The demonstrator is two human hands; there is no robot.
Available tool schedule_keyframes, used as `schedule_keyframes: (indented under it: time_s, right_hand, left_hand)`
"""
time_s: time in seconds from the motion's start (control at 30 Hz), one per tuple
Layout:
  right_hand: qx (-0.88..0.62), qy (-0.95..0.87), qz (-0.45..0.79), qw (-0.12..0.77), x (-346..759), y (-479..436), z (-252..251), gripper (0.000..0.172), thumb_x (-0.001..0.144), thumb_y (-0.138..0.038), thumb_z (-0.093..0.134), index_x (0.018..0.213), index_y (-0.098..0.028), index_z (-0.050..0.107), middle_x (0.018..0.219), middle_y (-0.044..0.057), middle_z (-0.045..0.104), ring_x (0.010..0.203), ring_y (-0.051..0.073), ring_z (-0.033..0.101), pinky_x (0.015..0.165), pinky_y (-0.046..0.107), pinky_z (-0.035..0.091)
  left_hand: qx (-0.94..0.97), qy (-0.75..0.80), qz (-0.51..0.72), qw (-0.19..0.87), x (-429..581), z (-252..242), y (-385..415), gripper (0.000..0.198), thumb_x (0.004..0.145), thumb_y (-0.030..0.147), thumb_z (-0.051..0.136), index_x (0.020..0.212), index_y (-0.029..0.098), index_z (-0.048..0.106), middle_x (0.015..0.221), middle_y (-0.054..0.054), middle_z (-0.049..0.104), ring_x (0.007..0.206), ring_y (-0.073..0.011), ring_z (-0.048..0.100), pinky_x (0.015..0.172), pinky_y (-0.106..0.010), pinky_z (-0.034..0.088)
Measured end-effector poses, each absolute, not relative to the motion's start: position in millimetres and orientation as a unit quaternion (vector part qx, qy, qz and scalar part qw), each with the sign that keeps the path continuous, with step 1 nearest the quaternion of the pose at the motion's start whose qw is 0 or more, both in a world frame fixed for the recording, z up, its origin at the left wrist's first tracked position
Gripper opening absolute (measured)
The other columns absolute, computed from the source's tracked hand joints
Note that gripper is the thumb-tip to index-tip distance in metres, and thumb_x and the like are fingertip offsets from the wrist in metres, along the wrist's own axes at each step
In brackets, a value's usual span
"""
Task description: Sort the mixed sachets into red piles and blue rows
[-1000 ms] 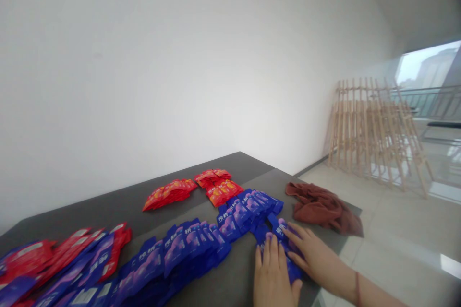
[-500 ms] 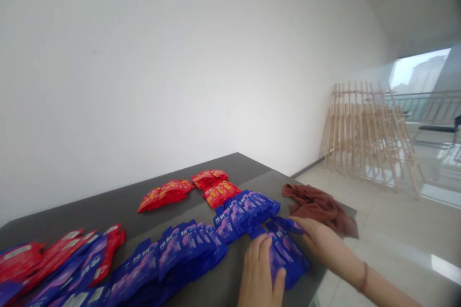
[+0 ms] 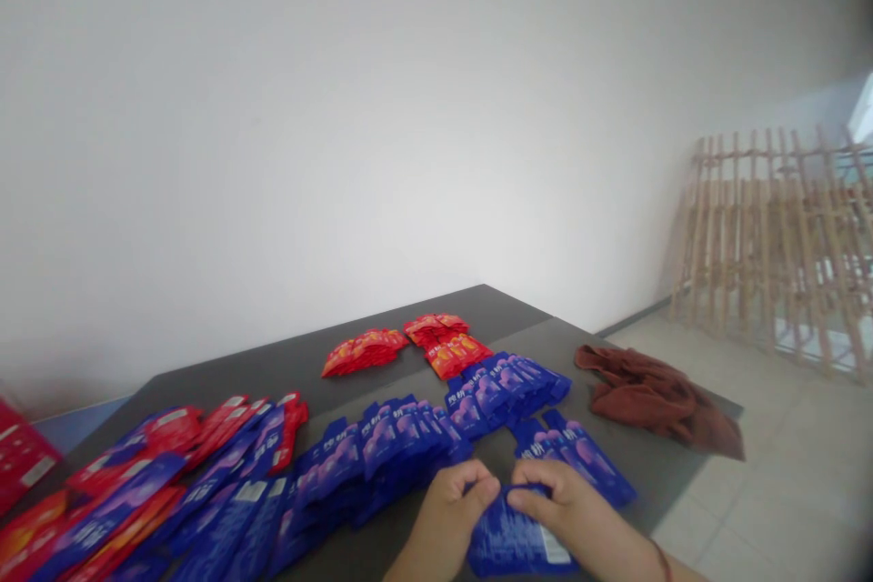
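Note:
A blue sachet [image 3: 508,541] is held low at the front, its printed face with a white label patch turned toward me. My left hand [image 3: 454,509] pinches its upper edge between thumb and fingers, and my right hand [image 3: 569,509] does the same close by on the right. Just beyond my right hand lies a small overlapping stack of blue sachets [image 3: 587,455]. Behind that, a fanned row of blue sachets [image 3: 505,389] rests on the dark table [image 3: 409,386]. Another blue row [image 3: 402,441] spreads to the left of my hands.
Red sachets [image 3: 365,350] form a pile at the back, with a second red group [image 3: 454,350] beside it. Mixed red and blue sachets [image 3: 170,473] heap at left near a red box [image 3: 24,459]. A brown cloth [image 3: 661,400] lies right; wooden frames [image 3: 764,245] lean beyond.
My left hand has come off the blue stack and my right hand has drawn back from its far side. Both now grip one sachet nearer me. The view has turned left.

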State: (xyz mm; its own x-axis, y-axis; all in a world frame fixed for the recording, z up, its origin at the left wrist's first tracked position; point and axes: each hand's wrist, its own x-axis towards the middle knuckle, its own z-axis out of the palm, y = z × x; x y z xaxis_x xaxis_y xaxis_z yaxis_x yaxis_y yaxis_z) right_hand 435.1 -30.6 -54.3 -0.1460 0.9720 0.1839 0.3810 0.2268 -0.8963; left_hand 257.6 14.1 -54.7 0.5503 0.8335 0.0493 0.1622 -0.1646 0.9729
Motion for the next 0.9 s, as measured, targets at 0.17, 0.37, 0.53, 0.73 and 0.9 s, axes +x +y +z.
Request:
schedule_keyframes:
  time_s: [0.17,0.37,0.53,0.73,0.9]
  right_hand:
    - [-0.449,-0.561,0.522,0.460,430,-39,-61,0.045,0.067,-0.059,0.072,0.088,-0.020,0.069,0.077,0.001,0.065,0.069,0.018,0.060,0.067,0.028,0.049]
    - [-0.508,-0.626,0.432,0.404,458,-52,-57,0.041,0.082,-0.055,0.060,0.097,-0.021,0.076,0.085,0.004,0.073,0.074,0.022,0.066,0.071,0.032,0.054]
    - [-0.573,-0.717,0.114,0.381,520,-54,-58,0.034,0.094,-0.030,0.046,0.118,-0.024,0.068,0.120,0.006,0.068,0.109,0.024,0.063,0.099,0.037,0.048]
    - [-0.544,-0.807,-0.047,0.225,552,-51,-96,0.046,0.090,-0.012,0.044,0.134,-0.023,0.055,0.136,0.010,0.055,0.125,0.024,0.052,0.106,0.044,0.042]
    - [-0.564,-0.805,0.003,0.182,555,-54,-103,0.052,0.092,-0.037,0.054,0.142,-0.026,0.046,0.147,0.010,0.043,0.136,0.029,0.038,0.110,0.050,0.034]
  left_hand:
    - [0.693,0.366,0.366,0.502,255,-64,10,0.037,0.080,0.050,0.052,0.059,0.020,0.044,0.057,0.007,0.037,0.057,-0.0106,0.035,0.057,-0.023,0.030]
    - [0.759,0.380,0.352,0.394,262,-58,14,0.015,0.085,0.035,0.055,0.081,0.021,0.054,0.065,0.007,0.049,0.063,-0.0120,0.049,0.062,-0.023,0.035]
    - [0.799,0.426,0.325,0.274,277,-69,18,0.024,0.085,0.017,0.046,0.107,0.022,0.055,0.080,0.002,0.058,0.075,-0.0145,0.058,0.072,-0.026,0.043]
    - [0.933,0.259,0.186,0.169,316,-111,-1,0.047,0.084,0.030,0.061,0.129,0.025,0.052,0.142,-0.008,0.050,0.129,-0.0288,0.045,0.106,-0.045,0.039]
    - [0.950,0.248,0.175,0.075,343,-139,-4,0.051,0.084,0.041,0.062,0.132,0.025,0.051,0.134,-0.007,0.059,0.115,-0.0287,0.057,0.091,-0.044,0.052]
